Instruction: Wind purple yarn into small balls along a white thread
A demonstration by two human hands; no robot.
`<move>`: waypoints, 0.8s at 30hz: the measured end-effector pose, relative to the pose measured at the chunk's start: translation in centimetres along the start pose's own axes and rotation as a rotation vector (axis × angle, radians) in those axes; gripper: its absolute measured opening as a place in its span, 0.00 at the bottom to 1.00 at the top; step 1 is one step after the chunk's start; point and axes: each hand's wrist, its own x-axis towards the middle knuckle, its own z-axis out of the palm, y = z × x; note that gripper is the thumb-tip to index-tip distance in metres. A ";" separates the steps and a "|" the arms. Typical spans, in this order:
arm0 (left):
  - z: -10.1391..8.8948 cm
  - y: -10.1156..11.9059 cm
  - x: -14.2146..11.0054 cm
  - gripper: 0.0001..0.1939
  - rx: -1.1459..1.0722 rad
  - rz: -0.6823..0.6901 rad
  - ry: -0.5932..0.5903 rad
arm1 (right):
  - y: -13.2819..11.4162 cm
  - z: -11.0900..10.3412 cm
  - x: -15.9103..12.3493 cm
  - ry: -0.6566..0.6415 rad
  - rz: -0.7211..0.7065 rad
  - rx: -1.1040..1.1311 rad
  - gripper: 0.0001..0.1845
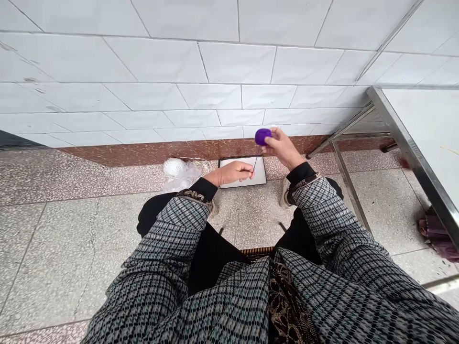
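A small purple ball of yarn (263, 137) is held up in the fingers of my right hand (284, 149). From it a purple strand (256, 158) runs down, taut, to my left hand (234, 173), which is closed with thumb and fingertips pinching the yarn. Below my left hand a shallow white tray with a dark rim (260, 177) lies on the floor against the wall, partly covered by that hand. Left of the tray sits a ball of white yarn (174, 167), in or beside some clear plastic wrapping.
White wall tiles (218, 62) rise in front, above a red-brown skirting. On the right stands a metal-framed table (416, 157), its legs reaching the speckled floor (53, 248). Dark purple cloth (437, 234) lies near the table. My shoes flank the tray.
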 end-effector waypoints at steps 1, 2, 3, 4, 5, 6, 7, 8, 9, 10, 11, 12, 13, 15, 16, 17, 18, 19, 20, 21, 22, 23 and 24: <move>0.1 0.2 -0.1 0.09 -0.002 0.020 -0.038 | 0.4 0.1 0.1 0.035 0.048 -0.116 0.20; 0.1 0.4 -0.3 0.09 -0.002 0.042 -0.042 | 0.7 0.1 0.1 0.052 0.084 -0.246 0.19; 0.0 0.5 -0.5 0.10 -0.001 0.060 -0.011 | 0.9 0.2 0.0 -0.003 0.098 -0.368 0.19; -0.2 0.5 -0.7 0.10 0.000 0.074 0.042 | 1.0 0.3 -0.2 -0.115 0.108 -0.479 0.19; -0.5 0.5 -0.8 0.09 0.000 0.082 0.106 | 0.9 0.4 -0.5 -0.235 0.116 -0.559 0.18; -0.9 0.3 -0.9 0.09 0.002 0.085 0.170 | 0.7 0.4 -0.8 -0.364 0.126 -0.600 0.18; -1.2 0.2 -1.0 0.08 0.009 0.083 0.223 | 0.4 0.4 -1.1 -0.492 0.151 -0.583 0.19; -1.5 0.0 -1.0 0.08 0.020 0.079 0.257 | 0.1 0.4 -1.4 -0.593 0.170 -0.523 0.20; -1.8 -0.2 -0.9 0.08 0.033 0.073 0.272 | -0.2 0.4 -1.6 -0.667 0.179 -0.429 0.21; -1.9 -0.4 -0.8 0.07 0.045 0.065 0.273 | -0.5 0.3 -1.7 -0.706 0.173 -0.315 0.22; -1.9 -0.6 -0.7 0.07 0.051 0.058 0.267 | -0.8 0.2 -1.8 -0.706 0.151 -0.195 0.22; -1.8 -0.8 -0.5 0.08 0.051 0.052 0.256 | -1.0 0.1 -1.8 -0.671 0.118 -0.080 0.23; -1.7 -0.9 -0.4 0.08 0.045 0.046 0.244 | -1.1 0.0 -1.7 -0.609 0.080 0.024 0.24; -1.1 -0.9 -0.1 0.09 0.031 0.040 0.205 | -1.3 -0.2 -1.5 -0.441 0.013 0.182 0.25; -0.8 -0.9 0.0 0.09 0.026 0.038 0.177 | -1.3 -0.2 -1.3 -0.353 -0.009 0.233 0.26; -0.4 -0.7 0.1 0.09 0.024 0.036 0.145 | -1.2 -0.2 -1.1 -0.273 -0.022 0.264 0.25; -0.2 -0.6 0.1 0.09 0.026 0.035 0.110 | -1.1 -0.1 -0.9 -0.209 -0.021 0.276 0.25; 0.1 -0.4 0.1 0.09 0.031 0.036 0.078 | -0.9 0.0 -0.7 -0.159 -0.011 0.271 0.24; 0.3 -0.1 0.0 0.09 0.039 0.039 0.053 | -0.7 0.2 -0.5 -0.124 0.007 0.249 0.24; 0.4 0.1 -0.1 0.09 0.049 0.043 0.034 | -0.3 0.4 -0.3 -0.098 0.031 0.209 0.23; 0.4 0.3 -0.2 0.10 0.061 0.050 0.023 | 0.0 0.6 -0.2 -0.075 0.055 0.152 0.21; 0.3 0.5 -0.3 0.10 0.072 0.058 0.017 | 0.4 0.9 -0.1 -0.049 0.079 0.073 0.20; 0.2 0.6 -0.5 0.10 0.083 0.066 0.018 | 0.7 1.1 0.0 -0.020 0.105 -0.022 0.18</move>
